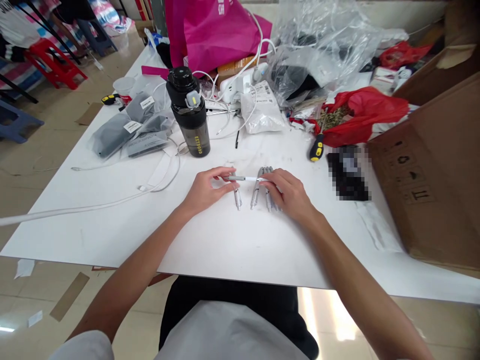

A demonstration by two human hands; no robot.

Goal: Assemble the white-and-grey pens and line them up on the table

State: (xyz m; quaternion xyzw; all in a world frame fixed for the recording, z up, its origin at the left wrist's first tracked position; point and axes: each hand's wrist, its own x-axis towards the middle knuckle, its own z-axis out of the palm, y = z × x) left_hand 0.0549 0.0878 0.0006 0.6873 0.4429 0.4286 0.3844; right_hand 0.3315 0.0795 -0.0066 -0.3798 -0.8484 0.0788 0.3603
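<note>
A grey and white pen (245, 178) lies level between my two hands above the white table (225, 235). My left hand (210, 187) pinches its grey end between thumb and fingers. At the other end, my right hand (287, 192) is closed on the pen too. Under the held pen, one clear-barrelled pen (237, 197) rests on the table near my left fingertips. Several similar pens (255, 194) lie side by side beneath and beside my right hand, which partly hides them.
A dark bottle (195, 132) stands beyond my left hand. Grey packages (116, 135) and a white cable (93, 207) lie left. To the right are a screwdriver (317, 148), a pixelated black item (348, 172) and a cardboard box (431, 185). Bags crowd the back.
</note>
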